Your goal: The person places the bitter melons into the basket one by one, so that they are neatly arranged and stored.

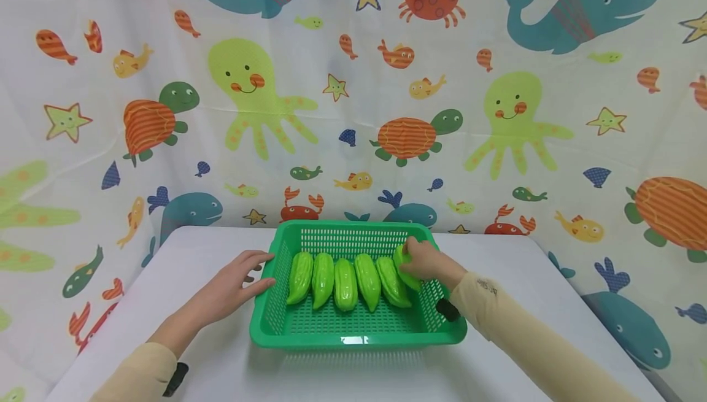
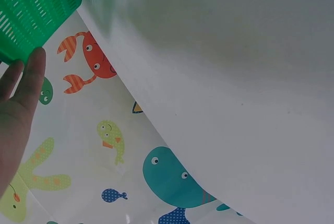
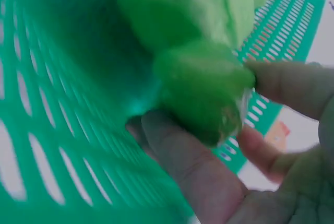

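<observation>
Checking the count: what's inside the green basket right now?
Five green gourds lie side by side in the basket. The right hand grips a sixth at the right end, partly covering it. The left hand rests against the basket's outer wall.

The basket was a bright, saturated green with a slotted lattice of pale gaps through its walls and floor. Inside it, five gourds were a lighter, glossier yellow-green, ridged lengthwise with white highlights; a sixth gourd, at three o'clock from the row, carried the same lime shade (blurred to a soft green in the right wrist view). The table was plain white. The backdrop, at twelve o'clock, was white cloth printed with teal whales, orange-striped turtles, lime octopuses, red crabs, yellow stars and small navy shells. Both sleeves were pale beige
</observation>
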### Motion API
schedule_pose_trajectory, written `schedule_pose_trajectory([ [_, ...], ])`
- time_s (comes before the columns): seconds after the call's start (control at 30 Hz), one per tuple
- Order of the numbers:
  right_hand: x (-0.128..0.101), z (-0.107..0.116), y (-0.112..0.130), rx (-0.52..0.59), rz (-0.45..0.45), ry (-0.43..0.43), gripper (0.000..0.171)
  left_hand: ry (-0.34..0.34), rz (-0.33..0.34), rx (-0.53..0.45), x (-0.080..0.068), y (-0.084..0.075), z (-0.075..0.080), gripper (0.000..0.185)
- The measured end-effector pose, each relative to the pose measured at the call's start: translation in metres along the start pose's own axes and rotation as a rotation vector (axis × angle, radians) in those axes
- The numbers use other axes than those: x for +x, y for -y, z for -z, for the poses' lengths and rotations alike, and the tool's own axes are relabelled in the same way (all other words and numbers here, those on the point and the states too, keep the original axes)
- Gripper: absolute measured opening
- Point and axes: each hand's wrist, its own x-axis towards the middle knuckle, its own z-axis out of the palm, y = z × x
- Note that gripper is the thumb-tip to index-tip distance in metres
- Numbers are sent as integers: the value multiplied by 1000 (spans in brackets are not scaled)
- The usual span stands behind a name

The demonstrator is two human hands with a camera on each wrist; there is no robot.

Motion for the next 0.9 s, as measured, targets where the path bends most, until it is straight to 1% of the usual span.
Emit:
schedule_pose_trajectory([
  [0.1, 1, 2, 3, -121, 33, -6, 34, -1, 4, -2, 0, -1, 0, 59],
  [0.17, 1, 2, 6, -156, 21, -6, 36, 1, 7, -1, 0, -1, 1, 59],
  [0.27, 1, 0, 7, -209, -8, -7, 43, 5, 4, -3, 0, -2, 0, 60],
  [0.33, 1, -3, 7, -245, 0, -10, 48, 4, 4, -3, 0, -2, 0, 60],
  [0.4, 0, -5, 7, -283, 22, -11, 46, 2, 2, -2, 0, -2, 0, 59],
  [0.47, 0, -7, 8, -304, 39, -11, 41, 3, 0, 3, 0, -2, -1, 59],
  [0.6, -1, -5, 9, -308, 40, -8, 30, 4, -1, 7, 1, -2, -1, 59],
  [0.73, -1, 6, 7, -291, 43, -37, 22, 4, 1, 2, 1, -2, -1, 60],
  [0.8, -1, 14, 5, -243, 42, -63, 21, 7, 1, 4, 1, -3, -1, 61],
  [0.9, -3, 27, -1, -125, 35, -90, 27, 7, 2, 6, 0, -3, 0, 60],
])
